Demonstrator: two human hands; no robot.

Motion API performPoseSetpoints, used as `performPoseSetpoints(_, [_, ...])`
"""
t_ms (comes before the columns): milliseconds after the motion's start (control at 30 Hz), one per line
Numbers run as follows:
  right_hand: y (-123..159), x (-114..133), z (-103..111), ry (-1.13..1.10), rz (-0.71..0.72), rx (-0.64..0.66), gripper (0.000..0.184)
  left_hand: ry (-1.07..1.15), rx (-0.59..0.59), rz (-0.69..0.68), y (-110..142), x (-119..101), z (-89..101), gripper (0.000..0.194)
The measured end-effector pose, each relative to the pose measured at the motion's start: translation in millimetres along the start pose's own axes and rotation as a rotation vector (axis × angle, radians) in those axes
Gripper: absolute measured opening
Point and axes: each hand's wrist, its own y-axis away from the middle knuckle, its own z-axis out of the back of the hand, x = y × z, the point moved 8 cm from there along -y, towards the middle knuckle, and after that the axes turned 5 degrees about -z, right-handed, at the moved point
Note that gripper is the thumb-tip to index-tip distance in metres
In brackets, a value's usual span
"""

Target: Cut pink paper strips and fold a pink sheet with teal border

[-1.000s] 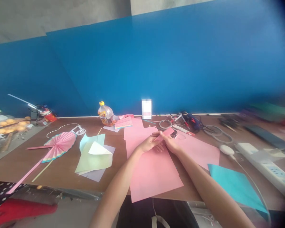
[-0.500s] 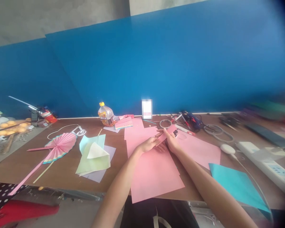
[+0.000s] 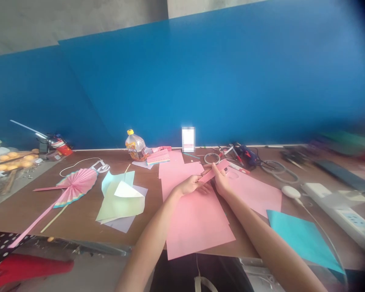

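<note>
A narrow strip of folded pink paper [image 3: 209,175] is held slanting between both hands. My left hand [image 3: 191,185] grips its near left end, fingers closed around it. My right hand [image 3: 220,180] pinches the upper right part. Beneath the hands, large pink paper sheets [image 3: 197,227] lie on the brown table [image 3: 85,219]. Another pink sheet [image 3: 255,190] extends to the right, under my right forearm's far side. A pleated pink paper piece [image 3: 158,157] with a striped edge rests behind, near a bottle.
At the left lies a pink pleated fan [image 3: 77,186]; beside it are pale green paper [image 3: 118,205] and other sheets. A bottle with a yellow cap [image 3: 135,147] stands at the back. On the right are a turquoise sheet [image 3: 302,239], a power strip [image 3: 340,211] and cables.
Both hands keep nearly the same hold on the pink strip. A corner of the pale green paper at the left has spread a little to the right. The view shifts slightly.
</note>
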Motion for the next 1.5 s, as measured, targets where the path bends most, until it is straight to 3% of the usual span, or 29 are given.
performPoseSetpoints(133, [0.2, 1.2, -2.0, -0.021, -0.004, 0.031, 0.05, 0.018, 0.013, 0.001, 0.1, -0.6, -1.0, 0.067])
performPoseSetpoints(333, [2.4, 2.4, -8.4, -0.061, -0.04, 0.108, 0.046, 0.027, -0.076, 0.015, -0.1, 2.1, 5.1, 0.07])
performPoseSetpoints(467, [5.9, 0.5, -20.0, -0.026, -0.067, 0.244, 0.043, 0.051, -0.126, -0.031, -0.5, -2.6, 7.9, 0.065])
performPoseSetpoints(600, [10.8, -11.3, -30.1, 0.057, -0.163, 0.365, 0.051, 0.1, -0.158, -0.045, -0.8, -5.0, 10.3, 0.063])
performPoseSetpoints(867, [12.4, -7.7, -31.6, 0.05, -0.149, 0.364, 0.062, 0.094, -0.143, -0.06, -1.8, -5.3, 9.1, 0.061])
performPoseSetpoints(1133, [13.5, -1.1, -32.8, 0.085, -0.131, 0.332, 0.058, 0.036, -0.164, -0.077, 0.1, -8.7, 10.4, 0.062])
performPoseSetpoints(1500, [20.3, 5.0, -40.9, 0.045, -0.117, 0.387, 0.055, 0.008, -0.181, -0.07, 2.4, -11.0, 10.7, 0.053])
